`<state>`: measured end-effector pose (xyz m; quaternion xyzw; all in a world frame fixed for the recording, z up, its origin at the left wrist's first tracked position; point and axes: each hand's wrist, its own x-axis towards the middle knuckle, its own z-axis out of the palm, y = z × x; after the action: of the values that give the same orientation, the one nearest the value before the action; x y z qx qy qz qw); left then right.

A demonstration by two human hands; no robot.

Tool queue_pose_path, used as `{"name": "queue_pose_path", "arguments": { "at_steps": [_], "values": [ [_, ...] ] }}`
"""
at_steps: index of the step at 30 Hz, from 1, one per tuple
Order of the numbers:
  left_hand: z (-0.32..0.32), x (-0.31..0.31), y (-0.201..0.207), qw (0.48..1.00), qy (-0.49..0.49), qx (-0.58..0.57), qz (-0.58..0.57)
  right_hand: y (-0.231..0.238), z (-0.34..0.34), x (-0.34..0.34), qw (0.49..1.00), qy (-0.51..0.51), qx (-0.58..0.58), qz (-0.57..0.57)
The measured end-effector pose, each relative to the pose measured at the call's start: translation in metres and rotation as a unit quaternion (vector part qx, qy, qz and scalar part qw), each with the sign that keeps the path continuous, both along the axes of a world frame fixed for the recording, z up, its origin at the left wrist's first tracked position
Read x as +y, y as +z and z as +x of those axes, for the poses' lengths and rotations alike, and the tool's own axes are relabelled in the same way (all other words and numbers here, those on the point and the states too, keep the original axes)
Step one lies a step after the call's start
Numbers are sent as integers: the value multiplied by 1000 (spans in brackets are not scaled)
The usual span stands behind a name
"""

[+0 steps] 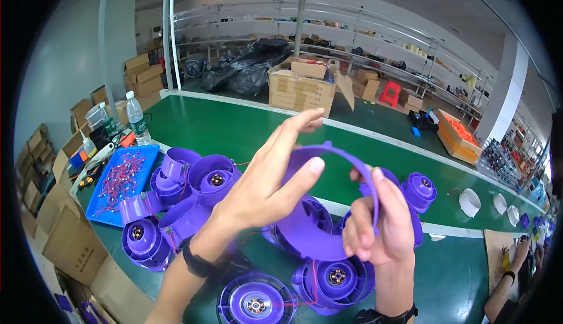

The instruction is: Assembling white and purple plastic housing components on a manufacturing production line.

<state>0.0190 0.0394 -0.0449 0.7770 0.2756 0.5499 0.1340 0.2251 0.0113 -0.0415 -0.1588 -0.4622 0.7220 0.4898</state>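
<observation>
A purple plastic ring-shaped housing (316, 241) is held up in front of me, tilted, with its opening showing. My right hand (384, 224) grips its right-hand rim between thumb and fingers. My left hand (267, 174) is at the ring's left side with fingers stretched out and thumb apart; whether it touches the ring I cannot tell. Below the ring stands a purple fan housing (334, 280) with a copper-wound motor in its middle and a red wire. Nearer to me is a round purple housing with a motor (256, 303). Several more purple housings (214, 178) cluster beside my left forearm.
On the green table (463, 262), a blue tray (149, 158) of red wires lies at the left, near a water bottle (136, 119). White rings (469, 202) stand at the right. Beyond is a cardboard box (299, 91). Another person's arm (504, 286) works at the far right.
</observation>
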Motion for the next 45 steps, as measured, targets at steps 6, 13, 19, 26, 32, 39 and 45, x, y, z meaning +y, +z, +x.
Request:
{"name": "queue_pose_path", "arguments": {
  "at_steps": [6, 13, 19, 26, 32, 39, 45],
  "values": [
    [-3, -3, 3, 995, 50, -22, 84, 0, -17, -17, 989, 61, -129, 34],
    [-4, -14, 14, 986, 78, 0, 146, -3, -29, -23, 978, -19, -187, 95],
    [4, -19, 17, 963, 54, 18, 263, -20, -41, -20, 969, -124, -149, 157],
    [0, 4, 0, 969, 138, -9, 205, -21, -32, -13, 981, -91, -137, 103],
    [15, -17, 8, 973, 95, 59, 201, -23, -46, -10, 985, -149, -88, 22],
    [0, -14, 16, 967, 212, -24, 139, -14, -33, -16, 968, -119, -186, 117],
    [-17, -20, 23, 987, 159, 2, 16, -14, -33, -18, 870, -263, -286, 303]
  ]
}}
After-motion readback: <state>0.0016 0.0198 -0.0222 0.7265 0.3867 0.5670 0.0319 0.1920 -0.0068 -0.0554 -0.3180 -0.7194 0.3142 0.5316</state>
